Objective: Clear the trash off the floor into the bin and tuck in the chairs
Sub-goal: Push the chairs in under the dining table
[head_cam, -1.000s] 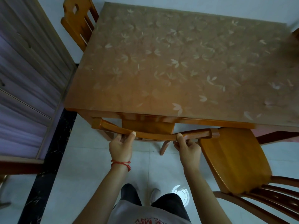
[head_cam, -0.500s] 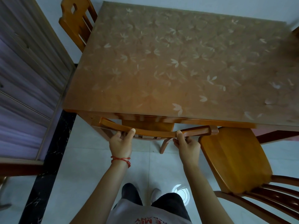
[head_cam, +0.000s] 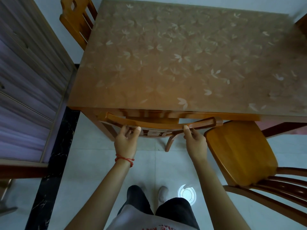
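A wooden chair sits tucked under the near edge of the table (head_cam: 149, 112), with only its curved top rail (head_cam: 159, 124) and one back leg showing. My left hand (head_cam: 127, 141) grips the rail left of its middle, thumb on top. My right hand (head_cam: 196, 143) pinches the rail nearer its right end. A second wooden chair (head_cam: 239, 153) stands pulled out on the right, its seat facing me and its slatted back at the lower right. No trash or bin is in view.
A third chair (head_cam: 78, 22) is pushed in at the table's far left. A wooden-framed purple panel (head_cam: 28, 83) and a black floor strip (head_cam: 54, 156) line the left side. My feet stand on pale tiles near a round light reflection (head_cam: 186, 194).
The chair rail has slid forward until it sits right against the table's near edge. Both hands followed it, keeping their grip.
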The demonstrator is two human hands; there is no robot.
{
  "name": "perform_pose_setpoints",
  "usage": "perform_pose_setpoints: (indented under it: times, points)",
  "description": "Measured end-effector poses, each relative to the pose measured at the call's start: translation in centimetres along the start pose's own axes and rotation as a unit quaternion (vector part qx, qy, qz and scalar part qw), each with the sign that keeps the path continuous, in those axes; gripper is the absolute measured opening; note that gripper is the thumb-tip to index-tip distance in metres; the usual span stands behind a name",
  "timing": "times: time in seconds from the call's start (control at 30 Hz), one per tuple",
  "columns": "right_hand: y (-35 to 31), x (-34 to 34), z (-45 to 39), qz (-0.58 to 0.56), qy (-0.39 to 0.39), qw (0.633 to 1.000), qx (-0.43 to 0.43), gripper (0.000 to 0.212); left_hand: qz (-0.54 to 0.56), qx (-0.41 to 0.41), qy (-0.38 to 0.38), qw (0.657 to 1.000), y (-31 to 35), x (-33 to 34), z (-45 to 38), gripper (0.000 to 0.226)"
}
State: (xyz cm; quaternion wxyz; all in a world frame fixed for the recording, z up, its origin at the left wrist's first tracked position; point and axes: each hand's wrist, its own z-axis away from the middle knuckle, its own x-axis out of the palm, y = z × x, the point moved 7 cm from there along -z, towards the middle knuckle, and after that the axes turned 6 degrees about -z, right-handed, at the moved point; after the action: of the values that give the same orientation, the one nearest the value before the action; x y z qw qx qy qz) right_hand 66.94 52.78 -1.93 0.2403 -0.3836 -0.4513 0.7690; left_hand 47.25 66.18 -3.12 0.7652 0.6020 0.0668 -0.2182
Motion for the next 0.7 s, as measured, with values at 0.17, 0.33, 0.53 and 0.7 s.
perform_pose_setpoints:
  times: [0.17, 0.33, 0.53, 0.7]
  points:
    - [1.2, -0.3, 3.2, 0.079, -0.012, 0.995, -0.053, 0.032, -0.108, 0.079, -0.066, 0.989, -1.3, 0.1, 1.5, 0.048]
    - [3.7, -0.4, 5.6, 0.207, -0.018, 0.973, -0.101, 0.051, -0.282, 0.217, -0.129, 0.926, -1.3, 1.0, 3.3, 0.068]
    - [5.3, -2.0, 8.7, 0.275, -0.009, 0.951, -0.138, 0.054, -0.408, 0.294, -0.145, 0.852, -2.6, 0.4, 6.4, 0.063]
    - [6.7, -4.2, 11.4, 0.293, 0.004, 0.945, -0.146, 0.061, -0.452, 0.307, -0.137, 0.826, -3.9, -0.1, 10.1, 0.063]
